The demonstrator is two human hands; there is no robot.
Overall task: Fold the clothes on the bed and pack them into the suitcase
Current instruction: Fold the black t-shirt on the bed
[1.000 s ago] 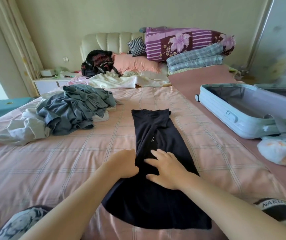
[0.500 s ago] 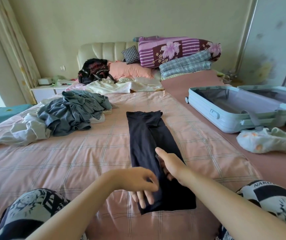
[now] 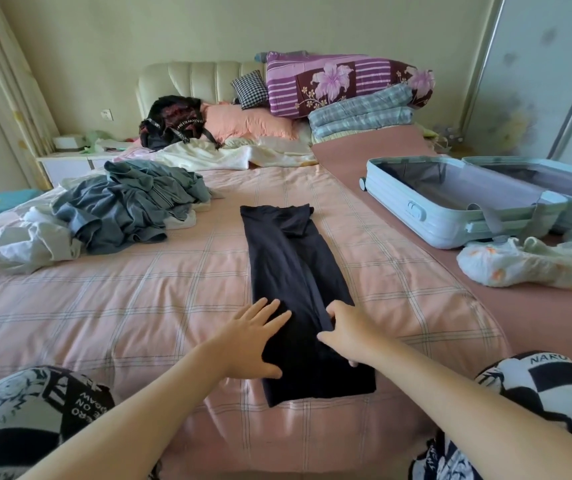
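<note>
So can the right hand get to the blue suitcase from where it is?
Probably, with a lean. Nothing stands between the right hand and the open suitcase, only bare bedcover, but it is pinching the black garment now.

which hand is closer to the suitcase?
Right. The right hand grips the black garment at its right edge, on the suitcase side; the left hand lies flat on its left edge, farther off.

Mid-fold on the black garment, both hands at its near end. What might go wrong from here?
1. The black garment is a long strip, with the left hand and right hand only at its near end; its uneven far end may splay when folded.
2. The white bundle lies before the suitcase, so the carried garment might drag over it and unfold.
</note>
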